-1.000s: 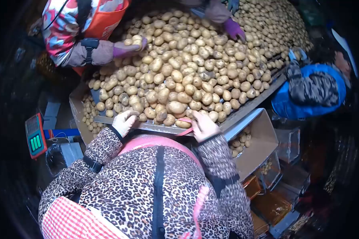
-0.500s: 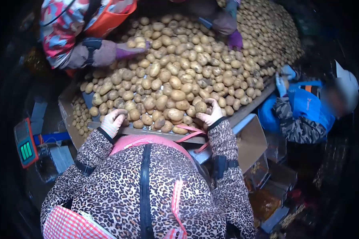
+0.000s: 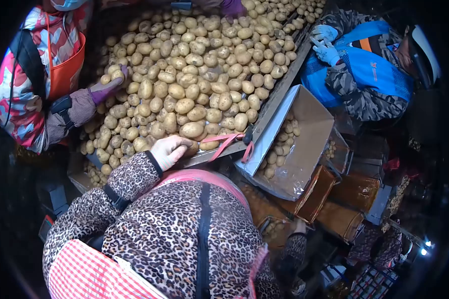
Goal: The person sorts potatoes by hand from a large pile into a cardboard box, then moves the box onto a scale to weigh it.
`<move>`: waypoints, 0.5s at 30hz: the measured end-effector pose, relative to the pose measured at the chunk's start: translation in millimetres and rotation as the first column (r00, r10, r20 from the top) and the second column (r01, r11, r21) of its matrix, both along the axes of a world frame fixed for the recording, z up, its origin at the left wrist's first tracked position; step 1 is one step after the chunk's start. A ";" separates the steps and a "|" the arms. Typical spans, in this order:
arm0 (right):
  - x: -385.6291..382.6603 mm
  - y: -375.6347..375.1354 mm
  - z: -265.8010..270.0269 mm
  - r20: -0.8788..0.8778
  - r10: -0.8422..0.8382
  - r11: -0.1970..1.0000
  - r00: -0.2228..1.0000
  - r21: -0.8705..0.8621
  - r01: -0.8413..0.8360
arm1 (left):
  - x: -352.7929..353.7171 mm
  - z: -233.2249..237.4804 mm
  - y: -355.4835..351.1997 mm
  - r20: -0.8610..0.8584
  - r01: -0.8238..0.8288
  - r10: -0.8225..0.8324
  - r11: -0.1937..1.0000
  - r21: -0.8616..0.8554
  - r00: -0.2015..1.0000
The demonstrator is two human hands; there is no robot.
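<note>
Potatoes (image 3: 279, 149) lie in a cardboard box (image 3: 310, 110); left hand (image 3: 168, 151) touches 1 potato (image 3: 191, 149), right hand (image 3: 300, 227) dim (grips unclear).

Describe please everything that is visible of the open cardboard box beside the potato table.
The cardboard box is open on top, with brown inner walls and a pale left side. Potatoes lie inside it, and near its lower end something shiny, perhaps clear plastic. It stands slantwise in the view, close beside the table edge; contact there is unclear.
</note>
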State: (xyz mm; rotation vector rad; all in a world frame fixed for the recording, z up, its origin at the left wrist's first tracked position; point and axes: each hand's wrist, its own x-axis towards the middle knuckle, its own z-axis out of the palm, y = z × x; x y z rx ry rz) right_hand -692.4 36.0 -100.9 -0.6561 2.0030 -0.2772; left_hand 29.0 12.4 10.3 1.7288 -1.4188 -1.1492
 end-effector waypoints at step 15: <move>609.9 -148.2 78.6 -0.752 0.612 -0.540 -0.245 -0.172 -0.824 | 25.5 0.3 88.4 0.042 -0.645 0.647 0.762 -0.049 0.761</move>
